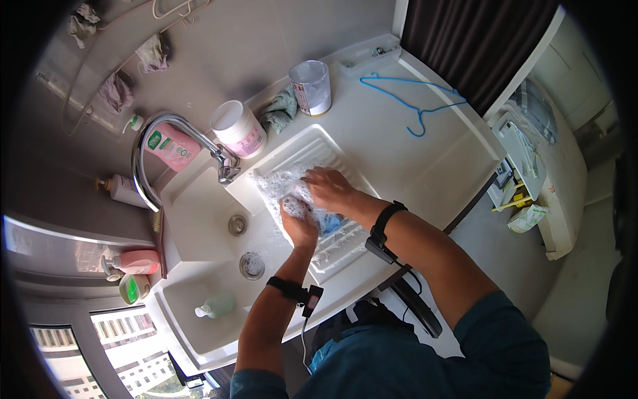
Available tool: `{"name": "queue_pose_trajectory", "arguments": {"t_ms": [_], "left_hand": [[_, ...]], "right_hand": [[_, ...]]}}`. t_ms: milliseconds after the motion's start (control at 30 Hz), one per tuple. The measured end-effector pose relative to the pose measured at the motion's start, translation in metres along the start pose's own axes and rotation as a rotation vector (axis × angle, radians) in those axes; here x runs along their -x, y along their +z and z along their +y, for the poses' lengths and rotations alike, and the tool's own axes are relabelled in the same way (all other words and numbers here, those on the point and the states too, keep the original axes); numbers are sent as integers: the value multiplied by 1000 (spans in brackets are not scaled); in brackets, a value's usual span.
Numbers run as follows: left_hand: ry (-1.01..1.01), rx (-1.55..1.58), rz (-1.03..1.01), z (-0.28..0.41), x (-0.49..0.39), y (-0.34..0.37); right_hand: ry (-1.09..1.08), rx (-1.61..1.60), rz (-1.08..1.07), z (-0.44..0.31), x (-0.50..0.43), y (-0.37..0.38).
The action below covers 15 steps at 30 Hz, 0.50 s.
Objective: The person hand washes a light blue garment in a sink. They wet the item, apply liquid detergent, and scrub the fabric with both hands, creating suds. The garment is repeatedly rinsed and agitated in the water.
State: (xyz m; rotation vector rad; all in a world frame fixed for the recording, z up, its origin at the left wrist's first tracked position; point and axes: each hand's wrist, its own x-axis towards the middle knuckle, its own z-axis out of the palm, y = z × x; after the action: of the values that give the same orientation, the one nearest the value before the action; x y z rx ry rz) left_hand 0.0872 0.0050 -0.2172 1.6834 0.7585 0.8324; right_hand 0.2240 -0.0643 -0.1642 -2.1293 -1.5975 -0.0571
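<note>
A soapy cloth (271, 187), white with a blue patch near its lower edge, lies on the ribbed washboard (341, 249) built into the white sink counter. Thick foam hides much of the fabric. My right hand (329, 188) is closed on the bunched cloth from the right, fingers curled into the suds. Just below and to the left, my left hand (299, 227) grips the same cloth, its fingertips partly covered by foam. Both wrists wear black straps with small devices.
Left of the washboard are a sink basin (199, 239) and a chrome faucet (174, 117). A white tub (239, 129), pink detergent bottle (172, 144), grey-green rag (280, 110) and clear container (311, 89) line the back. A blue hanger (418, 107) lies right; a pale green bottle (219, 305) lies in the front basin.
</note>
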Motion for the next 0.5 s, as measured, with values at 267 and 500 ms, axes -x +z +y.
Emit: {"name": "queue_pose_trajectory", "arguments": {"t_ms": [267, 500], "left_hand": [[154, 32, -74, 62, 53, -35], [472, -366, -381, 65, 82, -42]], "right_hand": [[251, -379, 143, -64, 71, -56], [152, -178, 170, -66, 124, -41]]}}
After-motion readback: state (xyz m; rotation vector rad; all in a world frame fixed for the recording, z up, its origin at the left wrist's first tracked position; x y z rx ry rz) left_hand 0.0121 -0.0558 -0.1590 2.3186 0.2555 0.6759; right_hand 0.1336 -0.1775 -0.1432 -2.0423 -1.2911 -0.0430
